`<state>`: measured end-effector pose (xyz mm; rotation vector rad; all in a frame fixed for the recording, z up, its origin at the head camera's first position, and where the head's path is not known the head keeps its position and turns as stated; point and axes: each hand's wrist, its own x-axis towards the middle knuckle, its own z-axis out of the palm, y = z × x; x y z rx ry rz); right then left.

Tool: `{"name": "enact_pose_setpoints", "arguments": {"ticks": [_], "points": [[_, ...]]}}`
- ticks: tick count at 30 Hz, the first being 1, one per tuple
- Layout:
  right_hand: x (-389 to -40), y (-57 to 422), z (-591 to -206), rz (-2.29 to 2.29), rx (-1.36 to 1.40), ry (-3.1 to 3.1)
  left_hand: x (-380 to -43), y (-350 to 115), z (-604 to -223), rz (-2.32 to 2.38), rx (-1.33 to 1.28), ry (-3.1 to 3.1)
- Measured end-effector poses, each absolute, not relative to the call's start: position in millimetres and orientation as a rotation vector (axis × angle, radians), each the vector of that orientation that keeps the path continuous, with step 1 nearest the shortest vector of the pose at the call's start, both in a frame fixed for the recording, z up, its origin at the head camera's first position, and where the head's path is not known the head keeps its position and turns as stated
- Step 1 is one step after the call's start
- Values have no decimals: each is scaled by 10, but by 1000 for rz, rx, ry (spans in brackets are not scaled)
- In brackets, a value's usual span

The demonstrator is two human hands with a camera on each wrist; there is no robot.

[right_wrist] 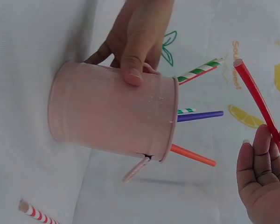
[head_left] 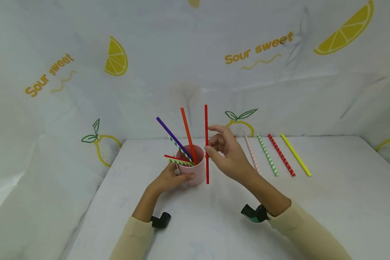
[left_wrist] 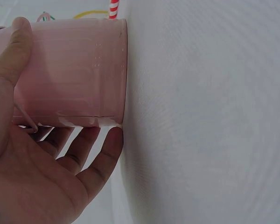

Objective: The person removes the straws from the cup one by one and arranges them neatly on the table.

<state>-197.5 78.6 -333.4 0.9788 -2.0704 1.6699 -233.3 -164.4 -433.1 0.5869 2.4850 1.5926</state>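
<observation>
A pink metal bucket (head_left: 196, 175) stands upright on the table, with several straws leaning in it: a purple straw (head_left: 169, 130), an orange straw (head_left: 186, 126), green-striped ones and a red one. My left hand (head_left: 169, 179) holds the bucket from its left side, thumb on the near wall and fingers behind, as the left wrist view shows with the bucket wall (left_wrist: 74, 70). Between thumb and fingertips my right hand (head_left: 229, 153) pinches a plain red straw (head_left: 206, 119). That straw is upright just right of the bucket, its lower end beside the wall and outside the rim.
To the right, several straws lie in a row on the white table (head_left: 338, 202): a pale pink one (head_left: 251, 153), a green-striped one (head_left: 268, 155), a red dotted one (head_left: 281, 155) and a yellow one (head_left: 295, 155). A lemon-printed white sheet (head_left: 169, 72) rises behind.
</observation>
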Motion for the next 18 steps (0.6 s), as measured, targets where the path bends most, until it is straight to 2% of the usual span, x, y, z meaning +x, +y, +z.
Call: {"name": "enact_pose_setpoints", "arguments": {"ticks": [18], "points": [[-1561,1140,-3919,1499,966,-2592,-2324,-1651,-4328,1571,589,2499]]}}
